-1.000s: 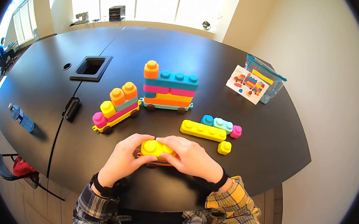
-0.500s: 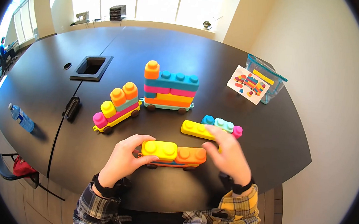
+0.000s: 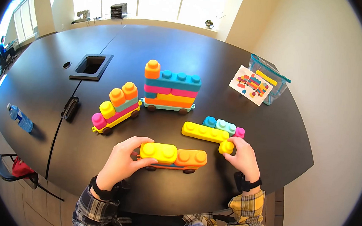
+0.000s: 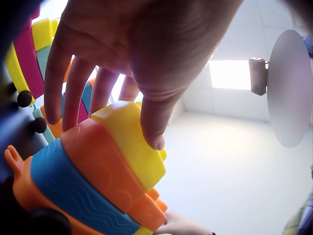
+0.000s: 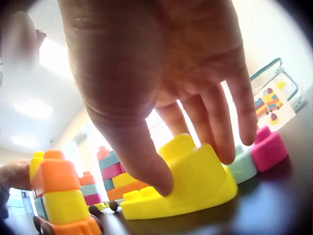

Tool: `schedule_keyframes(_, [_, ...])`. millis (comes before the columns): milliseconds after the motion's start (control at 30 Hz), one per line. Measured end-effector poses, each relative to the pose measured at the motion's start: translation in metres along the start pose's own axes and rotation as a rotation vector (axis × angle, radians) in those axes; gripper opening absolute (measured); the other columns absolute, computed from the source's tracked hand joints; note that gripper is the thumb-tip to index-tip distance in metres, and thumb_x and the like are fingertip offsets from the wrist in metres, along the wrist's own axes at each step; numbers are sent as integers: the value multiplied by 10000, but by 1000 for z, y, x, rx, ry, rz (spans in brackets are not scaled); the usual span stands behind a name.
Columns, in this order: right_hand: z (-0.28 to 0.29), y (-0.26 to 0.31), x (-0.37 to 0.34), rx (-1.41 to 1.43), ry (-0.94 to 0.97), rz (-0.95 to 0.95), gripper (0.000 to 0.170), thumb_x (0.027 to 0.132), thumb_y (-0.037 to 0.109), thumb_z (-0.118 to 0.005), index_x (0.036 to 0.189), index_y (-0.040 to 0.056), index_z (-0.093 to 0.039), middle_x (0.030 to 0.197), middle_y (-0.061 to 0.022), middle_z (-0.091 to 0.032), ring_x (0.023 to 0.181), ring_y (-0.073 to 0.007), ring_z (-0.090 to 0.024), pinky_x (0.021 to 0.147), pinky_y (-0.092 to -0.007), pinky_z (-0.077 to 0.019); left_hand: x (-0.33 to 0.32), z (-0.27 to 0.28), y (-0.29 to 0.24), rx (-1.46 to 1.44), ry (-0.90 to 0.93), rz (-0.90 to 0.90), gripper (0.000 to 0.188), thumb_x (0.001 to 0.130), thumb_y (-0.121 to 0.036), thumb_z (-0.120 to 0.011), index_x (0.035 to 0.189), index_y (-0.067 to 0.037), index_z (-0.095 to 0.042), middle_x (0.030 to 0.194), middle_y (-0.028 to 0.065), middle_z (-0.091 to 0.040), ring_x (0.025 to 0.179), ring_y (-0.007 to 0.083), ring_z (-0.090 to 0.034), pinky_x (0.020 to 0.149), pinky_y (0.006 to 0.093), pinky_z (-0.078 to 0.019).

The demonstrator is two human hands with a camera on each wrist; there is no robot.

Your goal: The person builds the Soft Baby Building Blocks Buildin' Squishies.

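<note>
My left hand holds a yellow two-stud building block by its sides, thumb in front and fingers behind. That block sits on a toy train wagon, beside an orange block; orange and blue layers show beneath it in the left wrist view. At the right, my right hand pinches a small yellow one-stud block between thumb and fingers, low at the table. Just behind it lies a long yellow block, next to blue, pale teal and pink blocks.
Two built wagons stand further back: a stepped one on a yellow base and a taller one with a teal top. A picture card leans on a clear bag. A water bottle stands at the left.
My right hand has left the wagon, moved right and taken hold of the small yellow block. My left hand stays on the wagon's yellow block, and the orange block beside it has come into view.
</note>
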State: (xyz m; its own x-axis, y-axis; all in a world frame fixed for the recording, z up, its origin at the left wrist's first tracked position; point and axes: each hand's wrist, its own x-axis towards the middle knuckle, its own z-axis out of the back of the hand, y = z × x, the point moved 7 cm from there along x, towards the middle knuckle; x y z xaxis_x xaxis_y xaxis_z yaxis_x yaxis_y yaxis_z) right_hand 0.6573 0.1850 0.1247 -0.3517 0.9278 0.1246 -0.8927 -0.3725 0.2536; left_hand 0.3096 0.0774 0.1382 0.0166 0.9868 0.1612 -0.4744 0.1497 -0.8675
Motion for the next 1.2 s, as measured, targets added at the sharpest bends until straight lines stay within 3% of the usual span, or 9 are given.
schedule_keyframes(67, [23, 27, 2, 290, -169, 140, 472, 773, 160, -848, 1201, 65, -672, 1124, -141, -681, 1043, -356, -677, 922, -417, -561, 0, -1, 2, -13, -4, 17, 512, 819, -148, -888, 1286, -81, -688, 1190, 64, -728, 1108, 206, -708, 887, 350, -606])
schedule_keyframes(200, [35, 88, 1, 613, -117, 417, 549, 793, 138, -882, 1288, 45, -663, 1174, -144, -669, 1117, -343, -659, 996, -401, -530, 1, -2, 1, 9, 1, 1, 513, 822, -149, -887, 1288, -75, -686, 1194, 66, -726, 1109, 208, -707, 887, 350, -606])
schedule_keyframes(267, [29, 115, 0, 616, -40, 540, 562, 812, 147, -879, 1316, 39, -655, 1203, -140, -674, 1139, -352, -658, 1032, -412, -517, 1, -2, 1, 11, 3, -8, 516, 824, -147, -886, 1291, -67, -682, 1199, 70, -724, 1109, 212, -708, 883, 347, -609])
schedule_keyframes(400, [3, 131, 3, 684, 74, 508, 579, 791, 119, -898, 1317, 38, -668, 1252, -147, -702, 1152, -308, -691, 1018, -378, -541, 0, -2, 4, 13, -3, -8, 516, 825, -144, -885, 1292, -67, -681, 1204, 71, -721, 1108, 212, -708, 876, 346, -612])
schedule_keyframes(500, [-2, 132, 2, 702, 58, 487, 569, 807, 104, -892, 1321, 27, -662, 1228, -156, -724, 1098, -310, -722, 1000, -372, -557, 0, 0, -1, 28, -38, -83, 495, 844, -207, -888, 1269, -58, -682, 1142, 93, -724, 1024, 244, -733, 811, 334, -629])
schedule_keyframes(567, [-2, 131, 1, 697, 45, 478, 565, 813, 106, -891, 1322, 24, -660, 1220, -158, -727, 1083, -310, -726, 988, -372, -562, 0, -2, 0, 11, -6, -23, 508, 824, -140, -884, 1285, -74, -682, 1197, 67, -720, 1096, 215, -709, 869, 344, -612])
schedule_keyframes(633, [-4, 132, 0, 690, 88, 474, 551, 854, 123, -859, 1345, 24, -629, 1245, -176, -703, 1116, -353, -703, 997, -391, -561, 0, -3, 0, 9, -4, -16, 507, 823, -143, -884, 1284, -78, -684, 1193, 65, -719, 1098, 213, -708, 866, 343, -611])
schedule_keyframes(967, [-5, 134, 0, 683, 73, 484, 553, 858, 127, -856, 1349, 23, -624, 1246, -184, -702, 1113, -362, -701, 987, -401, -565, 0, -1, 2, -3, -11, -2, 503, 822, -152, -884, 1283, -95, -689, 1174, 47, -719, 1112, 195, -694, 871, 342, -605])
schedule_keyframes(1200, [9, 125, 11, 547, 155, 538, 578, 922, 252, -801, 1417, 28, -602, 1339, -209, -678, 1245, -371, -660, 1076, -417, -511, 0, 0, 2, -2, -11, -3, 507, 823, -146, -883, 1284, -80, -683, 1175, 59, -721, 1107, 203, -700, 877, 344, -608])
